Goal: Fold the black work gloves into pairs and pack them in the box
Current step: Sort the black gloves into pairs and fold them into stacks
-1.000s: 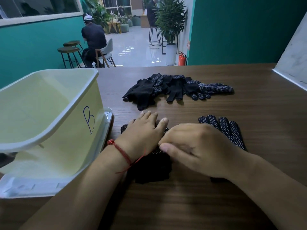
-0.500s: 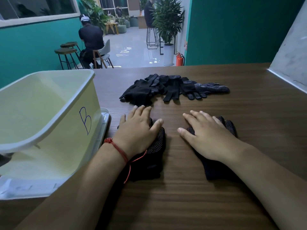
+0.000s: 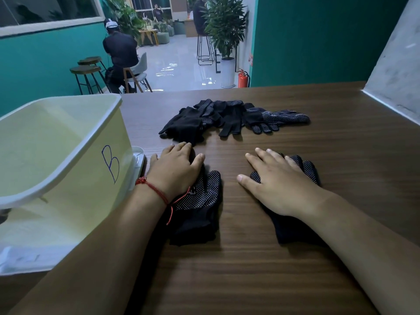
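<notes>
Two black dotted work gloves lie side by side on the wooden table, palms up. My left hand point(image 3: 176, 170) rests flat on the left glove point(image 3: 200, 205), fingers spread over its finger end. My right hand point(image 3: 276, 183) lies flat on the right glove point(image 3: 295, 226), whose dotted fingertips show past my fingers. Neither hand grips anything. A pile of more black gloves point(image 3: 229, 118) sits farther back at the table's middle. The pale yellow box point(image 3: 75, 178), marked "B", stands tilted at the left, and what I can see of its inside holds nothing.
The box leans on a white lid point(image 3: 22, 258) lying flat under it. A grey slanted panel point(image 3: 395, 71) borders the table's far right. Beyond the table's far edge a person sits on a chair point(image 3: 138, 73) near stools.
My hands were together over the left glove a second ago. The right hand has moved right onto the second glove, and both hands now press flat, a little farther forward.
</notes>
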Demonstrator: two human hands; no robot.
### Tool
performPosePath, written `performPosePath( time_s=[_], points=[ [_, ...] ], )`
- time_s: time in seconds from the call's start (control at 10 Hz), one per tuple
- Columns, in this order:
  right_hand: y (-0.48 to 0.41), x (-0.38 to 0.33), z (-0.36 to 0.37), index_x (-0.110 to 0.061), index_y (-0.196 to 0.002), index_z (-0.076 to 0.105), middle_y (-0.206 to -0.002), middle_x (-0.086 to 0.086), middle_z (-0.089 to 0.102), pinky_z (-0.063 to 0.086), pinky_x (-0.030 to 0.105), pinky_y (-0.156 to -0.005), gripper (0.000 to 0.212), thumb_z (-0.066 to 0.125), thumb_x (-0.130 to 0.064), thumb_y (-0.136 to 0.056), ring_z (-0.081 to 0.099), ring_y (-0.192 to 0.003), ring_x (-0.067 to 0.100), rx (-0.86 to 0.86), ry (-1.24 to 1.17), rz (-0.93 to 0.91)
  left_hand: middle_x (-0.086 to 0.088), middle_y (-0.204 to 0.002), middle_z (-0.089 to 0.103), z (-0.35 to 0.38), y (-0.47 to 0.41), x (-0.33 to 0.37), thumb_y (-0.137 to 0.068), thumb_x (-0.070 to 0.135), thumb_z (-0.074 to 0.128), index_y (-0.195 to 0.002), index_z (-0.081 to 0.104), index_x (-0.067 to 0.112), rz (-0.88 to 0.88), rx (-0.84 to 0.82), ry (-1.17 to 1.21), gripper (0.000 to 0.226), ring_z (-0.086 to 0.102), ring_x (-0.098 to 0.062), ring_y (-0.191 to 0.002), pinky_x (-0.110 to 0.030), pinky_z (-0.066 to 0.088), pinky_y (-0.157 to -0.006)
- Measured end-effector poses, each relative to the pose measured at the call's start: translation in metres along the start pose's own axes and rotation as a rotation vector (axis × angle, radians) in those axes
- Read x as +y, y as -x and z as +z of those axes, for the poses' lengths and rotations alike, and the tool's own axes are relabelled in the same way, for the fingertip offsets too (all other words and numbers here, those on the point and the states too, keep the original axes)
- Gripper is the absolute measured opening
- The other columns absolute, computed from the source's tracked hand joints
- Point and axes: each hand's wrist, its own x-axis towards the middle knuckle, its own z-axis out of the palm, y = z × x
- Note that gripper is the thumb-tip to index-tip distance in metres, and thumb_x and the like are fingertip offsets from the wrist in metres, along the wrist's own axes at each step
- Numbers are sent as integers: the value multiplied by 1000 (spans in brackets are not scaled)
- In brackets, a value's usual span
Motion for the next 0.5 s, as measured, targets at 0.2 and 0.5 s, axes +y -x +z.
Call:
performPosePath(
  time_s=[0.2,0.5],
  points=[
    [0,0,-1,-36,-170,12,-180,-5,0,0,49,-134,77,25,-73,-105,-4,-166,17,4,-5,-5,3,-173,26,1,0,3,-105,66,26,-160,35,43,11,-13,43,60,20,-26,-159,-59,17,-127],
    [1,0,-1,-36,-170,13,-180,-5,2,0,51,-133,76,24,-72,-104,-4,-166,17,4,-5,-8,4,-165,41,-3,-1,2,-102,61,42,-156,49,22,32,146,151,67,34,-23,-152,-53,25,-126]
  ],
)
